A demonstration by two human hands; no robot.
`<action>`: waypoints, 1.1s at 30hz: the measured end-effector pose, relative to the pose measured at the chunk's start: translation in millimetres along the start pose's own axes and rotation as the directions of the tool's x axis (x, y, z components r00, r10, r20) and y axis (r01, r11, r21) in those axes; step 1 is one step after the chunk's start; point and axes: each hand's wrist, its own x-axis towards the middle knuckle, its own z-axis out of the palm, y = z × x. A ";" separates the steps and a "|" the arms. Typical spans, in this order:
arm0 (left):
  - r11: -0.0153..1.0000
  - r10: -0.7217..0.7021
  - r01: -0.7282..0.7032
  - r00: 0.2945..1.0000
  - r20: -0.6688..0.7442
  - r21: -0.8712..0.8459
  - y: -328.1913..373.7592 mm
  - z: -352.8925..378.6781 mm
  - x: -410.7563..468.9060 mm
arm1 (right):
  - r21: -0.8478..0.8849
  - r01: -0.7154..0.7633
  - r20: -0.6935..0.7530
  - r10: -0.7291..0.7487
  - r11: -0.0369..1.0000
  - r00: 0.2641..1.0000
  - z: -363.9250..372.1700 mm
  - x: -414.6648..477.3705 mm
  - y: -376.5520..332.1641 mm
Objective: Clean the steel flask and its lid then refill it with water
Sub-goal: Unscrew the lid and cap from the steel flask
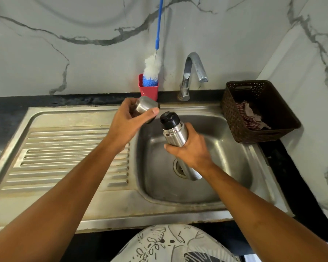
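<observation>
Filling the bottom edge, a black-and-white patterned garment (pixel 174 242) sits just before the front rim of the steel sink (pixel 159 212), and both bare forearms reach out over it. The steel flask (pixel 175 133) hangs above the basin, tilted, its long axis running from the base, which is nearest the person and low over the drain (pixel 178 168), up and away to the black stopper end, which leans slightly leftward toward the back wall. The right hand (pixel 189 150) grips the flask round its middle, fingers wrapped behind the body and the thumb across the near side. Just left of the stopper and apart from it, the left hand (pixel 129 121) holds the steel lid (pixel 145 105), fingers curled behind it and the thumb laid along its front; the lid lies on its side above the basin's far left corner. The ribbed drainboard (pixel 64 154) spreads to the left. Behind the lid a red holder (pixel 150 92) on the dark counter carries a bottle brush (pixel 151 69) with a long blue handle. The tap (pixel 194 69) curves over the basin's back edge, and further right a brown basket (pixel 261 110) contains a crumpled cloth (pixel 252 116).
</observation>
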 end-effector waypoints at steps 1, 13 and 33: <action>1.000 -0.003 0.004 1.000 -0.015 0.025 -7.6 -8.7 -2.0 | 0.017 0.003 -0.010 -0.002 1.000 1.000 -0.1 -0.4 -0.3; 0.795 -0.072 0.120 0.992 -0.104 0.595 -135.5 -72.9 -87.8 | 0.108 0.110 0.058 -0.116 0.988 0.992 18.9 -7.4 -19.0; 0.988 0.054 -0.011 0.959 0.278 -0.152 13.3 16.6 -14.5 | 0.373 0.061 0.211 -0.149 0.926 0.966 -11.3 -1.1 -18.3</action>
